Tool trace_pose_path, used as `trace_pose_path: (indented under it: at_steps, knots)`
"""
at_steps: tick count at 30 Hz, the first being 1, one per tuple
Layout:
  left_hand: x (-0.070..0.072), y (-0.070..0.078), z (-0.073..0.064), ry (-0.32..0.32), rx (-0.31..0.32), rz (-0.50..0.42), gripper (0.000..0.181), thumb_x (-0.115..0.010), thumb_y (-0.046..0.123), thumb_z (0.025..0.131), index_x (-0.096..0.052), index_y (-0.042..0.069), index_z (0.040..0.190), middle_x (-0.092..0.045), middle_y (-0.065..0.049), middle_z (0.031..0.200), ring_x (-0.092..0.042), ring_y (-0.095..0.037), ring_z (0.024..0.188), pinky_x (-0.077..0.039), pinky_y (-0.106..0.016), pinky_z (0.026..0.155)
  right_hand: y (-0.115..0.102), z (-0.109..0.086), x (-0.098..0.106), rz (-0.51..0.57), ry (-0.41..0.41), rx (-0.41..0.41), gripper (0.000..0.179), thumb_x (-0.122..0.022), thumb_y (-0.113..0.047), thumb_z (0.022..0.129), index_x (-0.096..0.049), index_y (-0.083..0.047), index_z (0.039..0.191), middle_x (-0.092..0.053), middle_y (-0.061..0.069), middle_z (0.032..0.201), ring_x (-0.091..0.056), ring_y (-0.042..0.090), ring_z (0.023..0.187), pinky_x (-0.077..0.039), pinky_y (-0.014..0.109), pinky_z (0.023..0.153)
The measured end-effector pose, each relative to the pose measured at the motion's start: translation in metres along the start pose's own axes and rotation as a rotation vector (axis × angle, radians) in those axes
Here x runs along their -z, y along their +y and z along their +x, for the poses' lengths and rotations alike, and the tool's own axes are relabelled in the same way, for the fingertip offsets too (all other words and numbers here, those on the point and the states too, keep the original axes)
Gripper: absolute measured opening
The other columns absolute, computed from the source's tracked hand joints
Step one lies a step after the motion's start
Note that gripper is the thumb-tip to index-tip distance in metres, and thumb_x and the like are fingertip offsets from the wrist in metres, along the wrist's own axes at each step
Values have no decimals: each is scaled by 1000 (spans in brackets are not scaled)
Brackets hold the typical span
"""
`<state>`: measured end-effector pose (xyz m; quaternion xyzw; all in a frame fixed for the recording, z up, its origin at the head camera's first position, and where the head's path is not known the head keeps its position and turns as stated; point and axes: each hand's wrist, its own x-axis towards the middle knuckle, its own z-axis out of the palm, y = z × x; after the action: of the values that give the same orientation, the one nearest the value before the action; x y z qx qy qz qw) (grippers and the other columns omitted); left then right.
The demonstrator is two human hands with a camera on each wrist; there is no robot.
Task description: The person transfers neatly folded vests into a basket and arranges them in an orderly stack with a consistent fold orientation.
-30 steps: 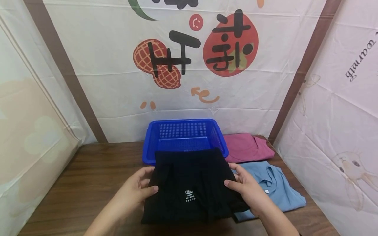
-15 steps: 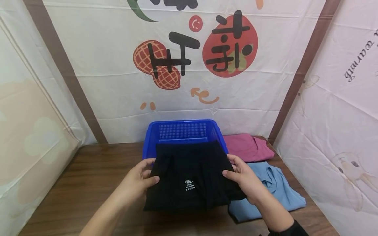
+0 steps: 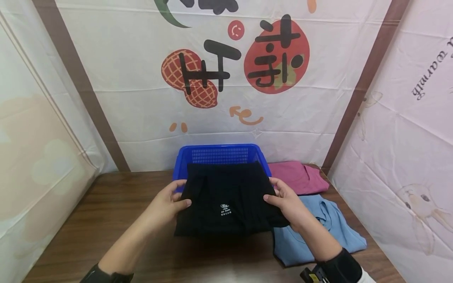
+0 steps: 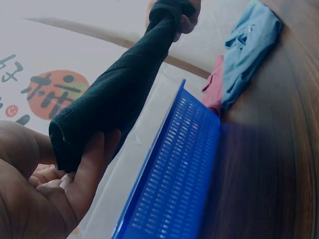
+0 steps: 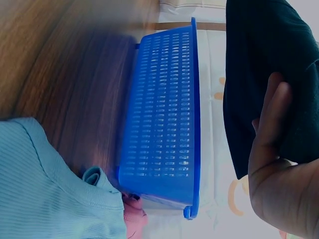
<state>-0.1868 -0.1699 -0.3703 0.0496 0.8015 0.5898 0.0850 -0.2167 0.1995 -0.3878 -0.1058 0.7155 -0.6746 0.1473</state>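
Note:
A folded black shirt (image 3: 219,196) with a small white printed label is held up between both hands in the head view. My left hand (image 3: 170,202) grips its left edge, thumb on top and fingers beneath. On the opposite edge my right hand (image 3: 286,202) pinches the cloth the same way. Behind and below the shirt stands a blue plastic basket (image 3: 219,148), its front hidden by the cloth in the head view. Both wrist views show the shirt raised above the rim of the basket (image 5: 159,109), with the left hand's fingers (image 4: 89,169) under the fabric.
To the right lies a folded light blue shirt (image 3: 339,224) on the wooden table (image 3: 116,212). Behind it a folded pink garment (image 3: 297,177) lies beside the basket. A printed cloth backdrop (image 3: 141,118) rises behind the table, and cloth sides stand left and right.
Both hands have carried the black shirt forward, away from the body, so it covers more of the basket in the head view. The grip on its edges is the same.

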Motion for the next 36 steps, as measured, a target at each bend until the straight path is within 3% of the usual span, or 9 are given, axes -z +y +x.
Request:
trace_pose_path:
  at_steps: [4, 7, 16, 22, 25, 29, 31, 32, 36]
  knots:
    - [3, -2, 9, -19, -8, -48, 60, -59, 10, 103, -32, 10, 156, -67, -23, 128, -72, -32, 103, -60, -45, 86, 1, 9, 2, 6, 4, 14, 55, -58, -14, 104, -34, -14, 153, -65, 13, 137, -73, 21, 106, -60, 38, 85]
    - [4, -3, 15, -15, -9, -49, 60, -60, 9, 103, -33, 11, 156, -67, -22, 128, -73, -25, 99, -60, -42, 84, 1, 14, 3, -12, 19, 15, 53, -57, -13, 104, -35, -15, 153, -66, 13, 136, -73, 21, 105, -60, 38, 85]
    - [5, -1, 34, -20, -10, -108, 60, -57, 4, 103, -31, 9, 157, -60, -29, 135, -73, -27, 96, -62, -46, 76, -2, 30, 7, -69, 60, -3, 51, -57, -12, 104, -38, -15, 152, -67, 13, 133, -74, 22, 102, -60, 37, 85]
    - [11, 2, 42, 12, 19, -37, 63, -59, 7, 102, -30, 11, 158, -48, -32, 148, -63, -39, 120, -62, -44, 75, -4, 42, 8, -70, 61, 12, 51, -58, -12, 104, -39, -14, 151, -69, 12, 128, -74, 20, 99, -60, 36, 84]
    - [15, 5, 47, 14, 23, 24, 65, -59, 11, 103, -28, 12, 160, -37, -31, 157, -45, -45, 140, -58, -49, 89, -5, 47, 9, -70, 60, 19, 51, -58, -12, 104, -39, -15, 151, -70, 12, 126, -74, 20, 98, -60, 36, 84]
    - [20, 7, 56, 16, -4, 96, 66, -60, 13, 103, -27, 11, 160, -28, -28, 163, -27, -45, 151, -42, -59, 110, -7, 53, 10, -74, 58, 40, 50, -56, -13, 104, -39, -16, 152, -69, 13, 129, -74, 20, 100, -60, 36, 84]
    - [22, 7, 61, 18, -17, 98, 66, -60, 13, 103, -27, 10, 160, -31, -27, 162, -32, -43, 149, -39, -59, 113, -8, 57, 11, -79, 56, 52, 51, -56, -13, 105, -38, -15, 153, -67, 13, 132, -73, 19, 101, -60, 35, 85]
    - [23, 7, 63, 16, -17, 79, 66, -60, 12, 103, -27, 11, 160, -35, -28, 160, -40, -43, 145, -43, -58, 109, -9, 58, 11, -85, 55, 56, 52, -56, -13, 105, -37, -15, 154, -66, 14, 133, -73, 18, 102, -60, 34, 85]
    - [26, 7, 70, -3, -6, -22, 65, -57, 7, 104, -26, 12, 161, -50, -29, 148, -68, -35, 113, -59, -50, 87, -11, 66, 12, -80, 65, 48, 54, -56, -13, 104, -36, -16, 155, -65, 14, 134, -73, 18, 102, -60, 34, 84]
